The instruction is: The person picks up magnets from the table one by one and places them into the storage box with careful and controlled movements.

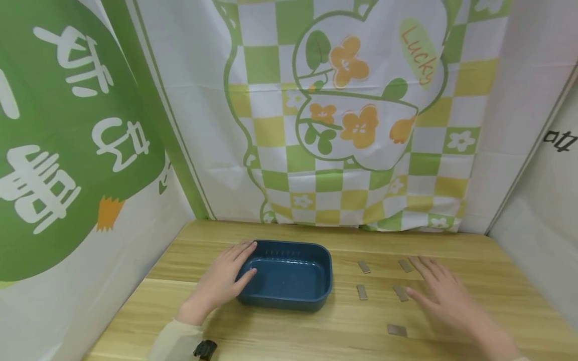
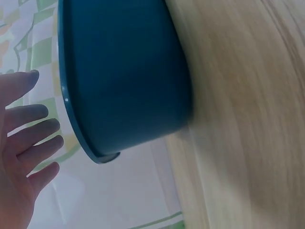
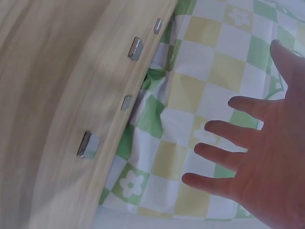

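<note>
On the table we have the blue tub, our left hand loosely spread at its left end, gripping nothing; whether it touches, we cannot tell. Our right hand, wide open and empty, is the nearer to five metal slips, which lie between it and the tub. Two sit just left of its fingertips, long axes slanting away from us leftward; the front slip lies crosswise.

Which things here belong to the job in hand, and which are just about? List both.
Likely the job:
blue container, by the left hand
five gray pieces, near the right hand

Merely around:
checkered cloth behind the table
green-and-white hanging
</note>
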Demonstrator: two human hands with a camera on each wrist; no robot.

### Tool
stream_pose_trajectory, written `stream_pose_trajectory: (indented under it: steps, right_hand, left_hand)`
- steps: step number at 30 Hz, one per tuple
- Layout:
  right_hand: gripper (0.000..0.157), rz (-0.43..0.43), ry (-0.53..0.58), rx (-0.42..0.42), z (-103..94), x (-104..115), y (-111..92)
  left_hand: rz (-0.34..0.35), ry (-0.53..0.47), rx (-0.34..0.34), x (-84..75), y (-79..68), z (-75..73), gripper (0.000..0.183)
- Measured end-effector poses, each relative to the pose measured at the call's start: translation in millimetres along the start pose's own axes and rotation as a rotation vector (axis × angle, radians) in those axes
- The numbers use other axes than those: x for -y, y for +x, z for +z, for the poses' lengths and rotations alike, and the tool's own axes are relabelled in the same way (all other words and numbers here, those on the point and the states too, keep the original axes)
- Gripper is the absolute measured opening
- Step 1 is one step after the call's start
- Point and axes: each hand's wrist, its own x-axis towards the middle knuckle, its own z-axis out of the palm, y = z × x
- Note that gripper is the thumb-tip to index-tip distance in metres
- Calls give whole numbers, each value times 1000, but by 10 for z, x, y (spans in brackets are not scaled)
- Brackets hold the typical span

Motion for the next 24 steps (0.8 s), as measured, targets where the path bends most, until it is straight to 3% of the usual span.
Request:
stream_pose_trajectory:
  steps: [11, 24]
  right_hand:
    - [67, -13, 5, 4, 24, -125, -53]
    - [65, 36, 61, 56, 20, -250, -101]
  left_hand:
    - [-33, -16, 12, 84, -56, 32, 60]
    - [-81, -26, 7, 185, -150, 81, 59]
